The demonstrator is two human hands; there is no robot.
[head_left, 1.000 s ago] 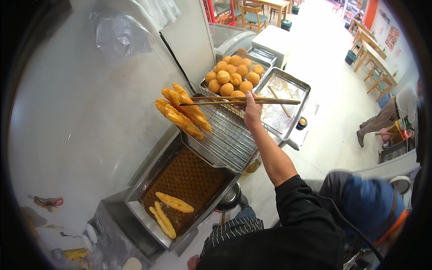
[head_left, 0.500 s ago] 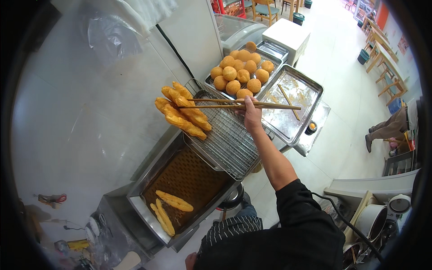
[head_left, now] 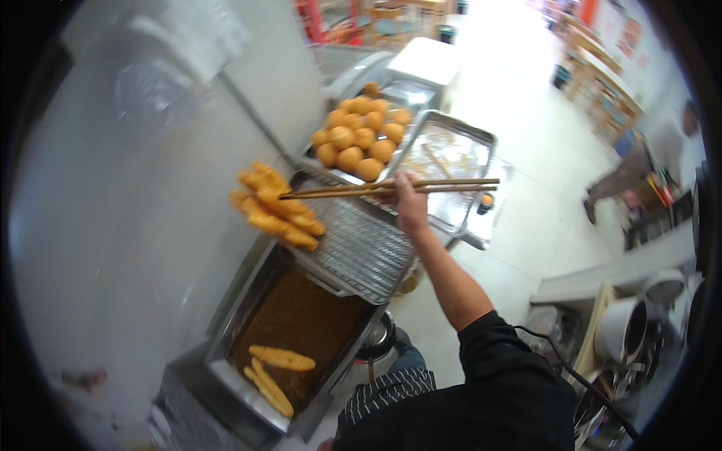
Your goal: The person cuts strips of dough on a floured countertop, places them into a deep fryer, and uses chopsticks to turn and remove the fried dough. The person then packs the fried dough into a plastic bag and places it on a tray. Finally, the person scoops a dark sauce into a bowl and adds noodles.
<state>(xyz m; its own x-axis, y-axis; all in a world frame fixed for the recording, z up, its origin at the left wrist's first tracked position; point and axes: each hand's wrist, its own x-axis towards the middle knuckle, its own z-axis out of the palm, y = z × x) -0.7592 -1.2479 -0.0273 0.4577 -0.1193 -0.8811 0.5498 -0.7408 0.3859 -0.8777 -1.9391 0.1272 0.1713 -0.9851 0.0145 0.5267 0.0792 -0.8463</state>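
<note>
My right hand is closed around a pair of long wooden chopsticks, held level over the wire rack. Their dark tips reach left to a pile of golden fried dough sticks at the rack's far left end; whether they touch it I cannot tell. Below the rack lies a fryer of brown oil. Several paler dough sticks float at its near end. Only a sliver of my left hand shows at the lower edge, its fingers hidden.
Round golden fried balls fill a tray beyond the rack. Right of it, a metal tray holds crumbs and a thin stick. A wall runs along the left. Pots stand at lower right; a person is farther off.
The view has shifted and blurred. My right hand still grips the chopsticks, whose tips now lie along the near-right side of the piled dough sticks' top. The floating dough sticks look much the same.
</note>
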